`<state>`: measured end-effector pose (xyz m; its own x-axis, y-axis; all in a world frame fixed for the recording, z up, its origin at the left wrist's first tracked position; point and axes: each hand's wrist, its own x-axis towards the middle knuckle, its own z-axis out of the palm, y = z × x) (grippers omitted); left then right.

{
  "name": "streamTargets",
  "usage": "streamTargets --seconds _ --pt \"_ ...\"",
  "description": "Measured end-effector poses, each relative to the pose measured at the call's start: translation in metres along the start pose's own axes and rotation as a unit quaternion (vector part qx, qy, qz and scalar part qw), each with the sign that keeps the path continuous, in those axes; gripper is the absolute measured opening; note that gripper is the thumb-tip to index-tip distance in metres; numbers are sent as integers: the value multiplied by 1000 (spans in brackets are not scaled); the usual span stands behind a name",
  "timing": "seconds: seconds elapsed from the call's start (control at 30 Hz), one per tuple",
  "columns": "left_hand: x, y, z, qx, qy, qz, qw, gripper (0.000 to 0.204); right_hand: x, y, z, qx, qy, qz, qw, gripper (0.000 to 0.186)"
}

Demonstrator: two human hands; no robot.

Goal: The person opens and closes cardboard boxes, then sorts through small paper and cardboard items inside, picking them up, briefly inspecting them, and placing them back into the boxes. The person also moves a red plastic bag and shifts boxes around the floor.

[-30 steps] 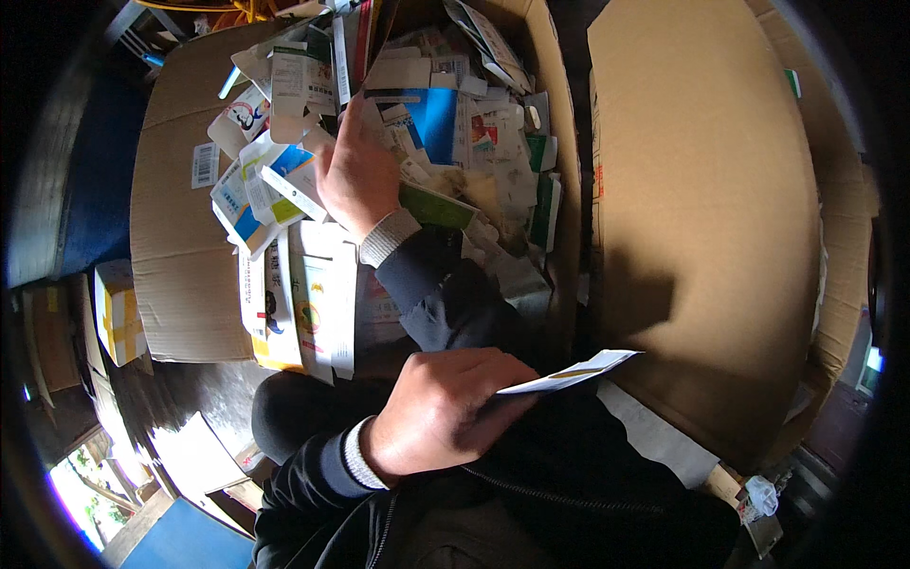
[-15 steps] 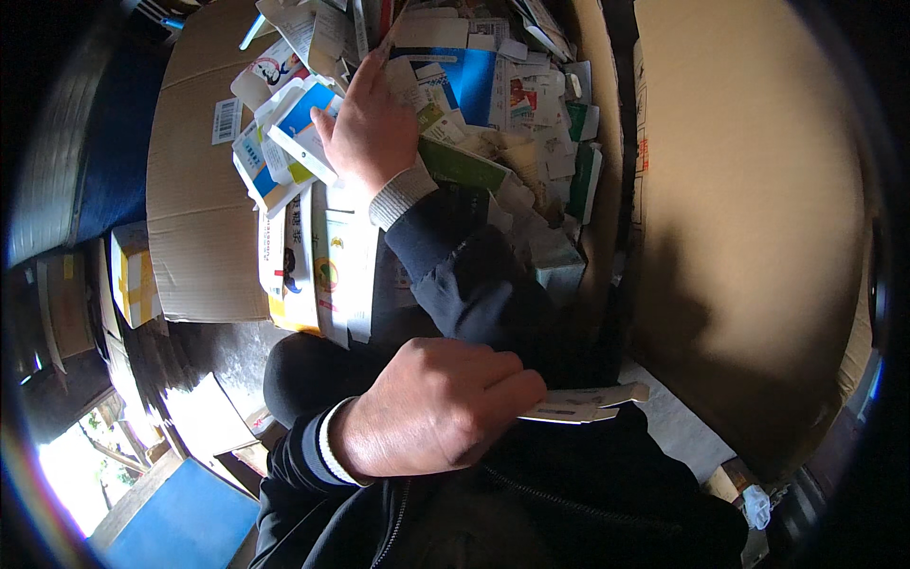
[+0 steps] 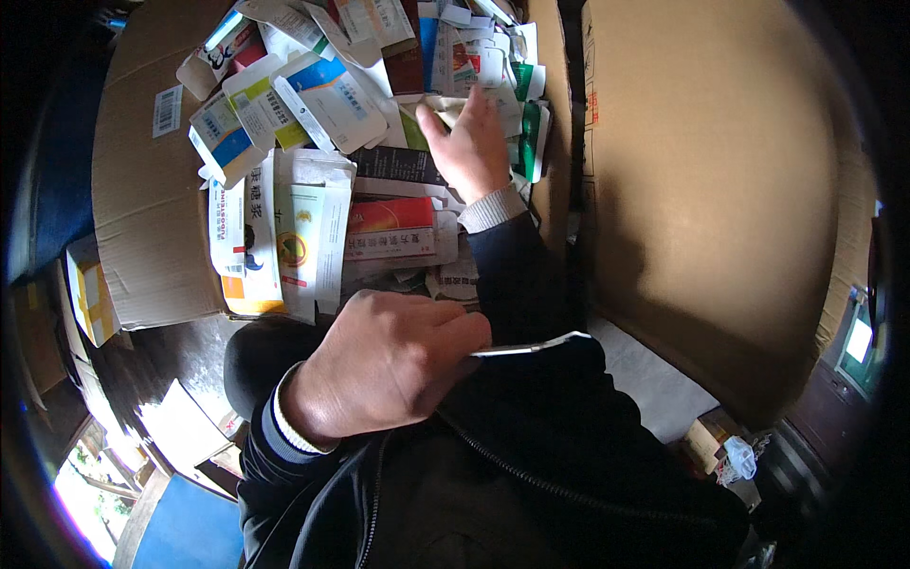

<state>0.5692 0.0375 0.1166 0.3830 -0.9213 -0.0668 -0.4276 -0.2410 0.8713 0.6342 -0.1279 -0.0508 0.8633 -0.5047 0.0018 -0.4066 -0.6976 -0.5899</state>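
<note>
Seen from above, amid sorting clutter: to the right, a broad brown cardboard panel (image 3: pixel 720 190), bare and in part shadowed. To the left, an open cardboard box (image 3: pixel 142 228) with its flap laid flat. Between them, a heap of flattened cartons (image 3: pixel 332 104), white, blue, green and red, piled at all angles. Below, across the lower middle, a dark zipped jacket (image 3: pixel 531 474).

Reaches with the right hand (image 3: pixel 474 142) up into the heap, palm down and fingers stretched loose over the pale cartons near the green-edged ones (image 3: pixel 531 133); touches the pile, grips nothing that shows. Just left of that wrist, a red carton (image 3: pixel 393 213) under a black one (image 3: pixel 398 166), and beside these a white carton with a green stripe (image 3: pixel 303 242).

Holds the left hand (image 3: pixel 389 365) close to the chest, knuckles up, fingers curled tight around a thin flat piece of card (image 3: pixel 531 346), seen edge-on, jutting rightward over the jacket, well apart from the heap.
</note>
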Motion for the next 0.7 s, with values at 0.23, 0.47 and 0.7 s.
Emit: streamTargets --seconds 0.23,0.47,0.7 --pt "6 4 10 27 -19 16 999 9 -74 -6 23 -77 -146 -187 969 71" --pt "7 4 18 21 -62 35 997 13 -83 5 15 -72 -154 -224 960 72" --pt "6 0 19 -8 -51 37 998 13 -96 6 2 -86 -212 -226 947 75"
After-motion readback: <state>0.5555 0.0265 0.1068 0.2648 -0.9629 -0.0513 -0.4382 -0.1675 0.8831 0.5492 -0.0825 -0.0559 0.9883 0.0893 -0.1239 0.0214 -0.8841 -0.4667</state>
